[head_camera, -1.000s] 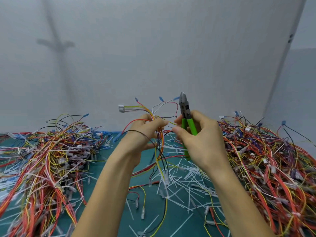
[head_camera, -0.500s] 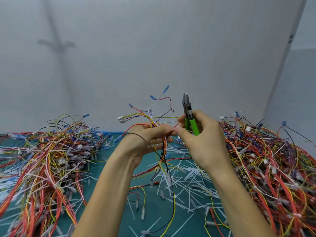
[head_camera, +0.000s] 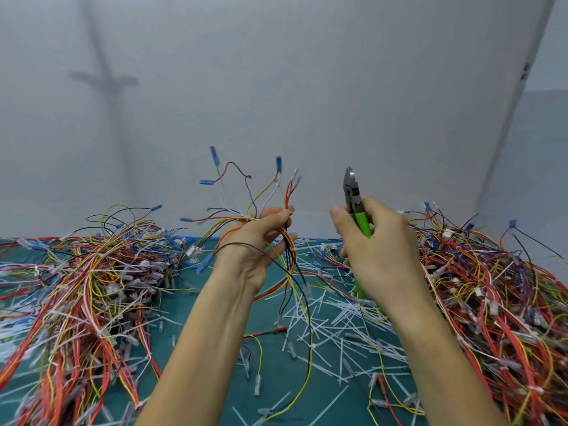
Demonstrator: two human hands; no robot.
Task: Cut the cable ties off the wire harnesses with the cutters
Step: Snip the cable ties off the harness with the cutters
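Wire harness (head_camera: pixel 242 218): held up at centre frame, above the mat; loose ends with blue and clear terminals fan upward, the remaining wires hang down to the mat
Left hand (head_camera: pixel 258 244): fingers curled round the harness bundle, gripping it just left of centre frame
Cutters (head_camera: pixel 353 199): upright, right of centre; metal nose points up with its blades together, green handles point down; apart from the harness, with a clear gap between them
Right hand (head_camera: pixel 379 250): clenched round the green handles; not touching the harness or the left hand
Cut cable ties (head_camera: pixel 332 318): white strips scattered on the mat below and between the hands
Left harness pile (head_camera: pixel 86 272): tangled heap at left of frame
Right harness pile (head_camera: pixel 491 287): tangled heap at right of frame, behind the right hand
Mat (head_camera: pixel 276 379): green, lower frame, under everything
Wall (head_camera: pixel 307 87): plain grey, upper frame
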